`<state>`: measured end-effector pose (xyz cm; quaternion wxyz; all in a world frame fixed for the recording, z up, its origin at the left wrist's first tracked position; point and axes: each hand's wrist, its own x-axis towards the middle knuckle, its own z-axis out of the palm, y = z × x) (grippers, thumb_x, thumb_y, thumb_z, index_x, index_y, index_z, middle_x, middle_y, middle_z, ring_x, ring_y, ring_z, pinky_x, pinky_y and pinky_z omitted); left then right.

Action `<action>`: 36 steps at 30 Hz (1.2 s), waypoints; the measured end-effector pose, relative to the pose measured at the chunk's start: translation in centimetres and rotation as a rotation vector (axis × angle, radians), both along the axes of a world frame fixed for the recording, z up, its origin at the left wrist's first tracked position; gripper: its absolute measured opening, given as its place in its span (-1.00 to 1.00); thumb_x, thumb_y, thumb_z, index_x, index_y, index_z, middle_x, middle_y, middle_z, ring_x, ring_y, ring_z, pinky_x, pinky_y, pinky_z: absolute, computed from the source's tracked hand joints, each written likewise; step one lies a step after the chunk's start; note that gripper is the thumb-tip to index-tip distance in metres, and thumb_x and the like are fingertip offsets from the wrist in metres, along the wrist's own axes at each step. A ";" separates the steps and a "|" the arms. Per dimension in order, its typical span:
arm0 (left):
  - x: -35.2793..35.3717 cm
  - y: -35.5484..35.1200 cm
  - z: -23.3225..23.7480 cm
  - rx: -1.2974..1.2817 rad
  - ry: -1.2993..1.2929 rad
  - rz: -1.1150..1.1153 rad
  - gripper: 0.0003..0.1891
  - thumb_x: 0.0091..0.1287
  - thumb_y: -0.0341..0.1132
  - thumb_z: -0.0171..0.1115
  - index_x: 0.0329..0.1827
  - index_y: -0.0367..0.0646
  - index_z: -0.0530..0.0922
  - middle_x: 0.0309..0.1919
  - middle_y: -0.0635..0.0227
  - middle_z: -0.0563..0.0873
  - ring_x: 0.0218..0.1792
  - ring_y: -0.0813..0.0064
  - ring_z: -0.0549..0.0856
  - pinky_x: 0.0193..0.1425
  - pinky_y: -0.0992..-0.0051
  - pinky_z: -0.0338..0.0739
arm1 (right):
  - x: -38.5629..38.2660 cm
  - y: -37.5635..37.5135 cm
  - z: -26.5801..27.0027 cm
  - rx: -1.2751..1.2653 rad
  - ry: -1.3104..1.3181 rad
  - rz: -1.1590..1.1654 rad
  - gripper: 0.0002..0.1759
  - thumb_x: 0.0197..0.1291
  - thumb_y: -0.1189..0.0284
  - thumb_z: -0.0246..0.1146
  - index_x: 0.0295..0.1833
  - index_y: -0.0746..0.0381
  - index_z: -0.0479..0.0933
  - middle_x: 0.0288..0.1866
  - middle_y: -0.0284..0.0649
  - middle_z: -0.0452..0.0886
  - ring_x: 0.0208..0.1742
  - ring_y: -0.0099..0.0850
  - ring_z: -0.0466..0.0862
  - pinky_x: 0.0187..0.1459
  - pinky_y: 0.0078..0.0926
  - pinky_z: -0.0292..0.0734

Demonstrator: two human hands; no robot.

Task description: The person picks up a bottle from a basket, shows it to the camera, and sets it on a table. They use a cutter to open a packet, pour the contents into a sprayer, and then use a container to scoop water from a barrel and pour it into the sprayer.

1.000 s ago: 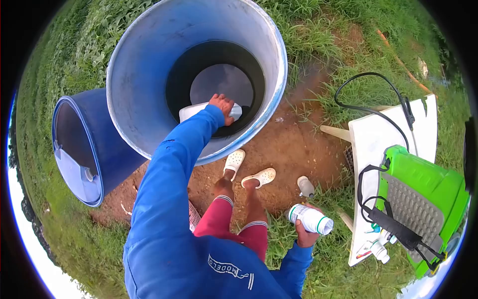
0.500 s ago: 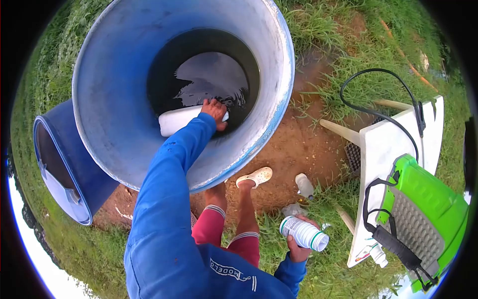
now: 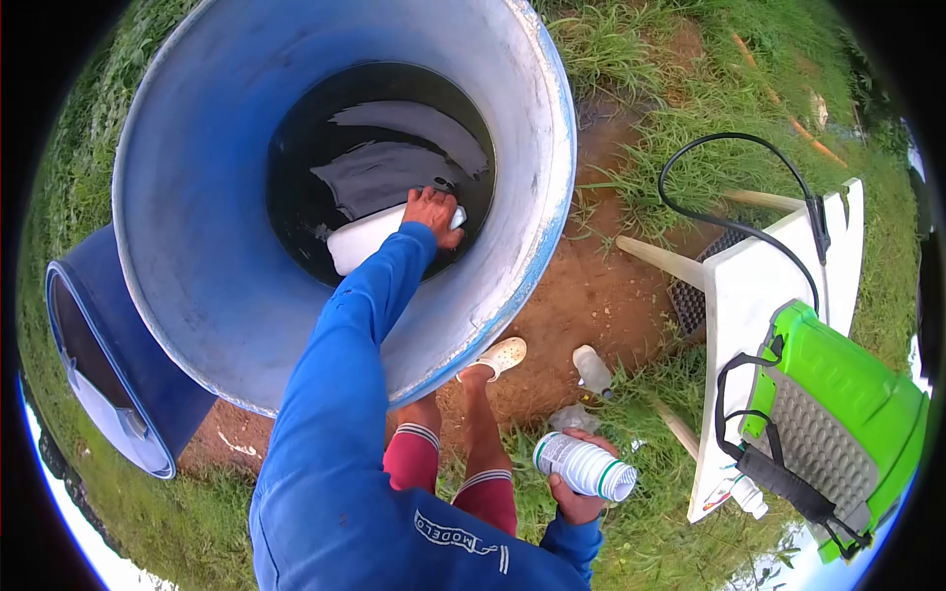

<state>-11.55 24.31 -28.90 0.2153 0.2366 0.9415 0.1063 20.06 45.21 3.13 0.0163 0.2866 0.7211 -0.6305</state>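
A large blue barrel (image 3: 197, 227) with a pale, worn rim holds dark water (image 3: 305, 167). My left hand (image 3: 434, 215) reaches down inside it, fingers closed around the end of a white plastic jug (image 3: 367, 238). The jug lies on its side at the water surface, and my forearm covers part of it. Outside the barrel, at the lower right, my right hand (image 3: 581, 502) grips a white ribbed bottle (image 3: 586, 465) with a green ring and a printed label. That bottle is tilted, its round ribbed end facing right.
A second blue barrel (image 3: 163, 364) lies tipped at left. On the right, a white plastic table (image 3: 734, 305) bears a green backpack sprayer (image 3: 847, 384) with a black hose (image 3: 709, 143). A clear bottle (image 3: 592, 371) and a crumpled plastic bag (image 3: 576, 418) lie on the ground near my foot.
My left hand and the white jug have moved rightward within the barrel, farther over the water, and the reflections have shifted. My right hand still holds the ribbed bottle. The view has shifted slightly.
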 end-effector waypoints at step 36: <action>-0.3 -0.2 64.7 1.028 0.527 0.038 -0.70 -0.22 -0.32 0.27 -0.47 -0.30 0.41 -0.58 0.32 0.45 -0.52 0.45 0.40 -0.37 0.46 0.38 | 9.6 11.9 20.6 0.150 0.316 -0.219 -0.38 -0.14 0.38 0.59 0.07 0.31 0.53 -0.10 -0.22 0.71 -0.07 -0.46 0.71 0.02 -0.41 0.61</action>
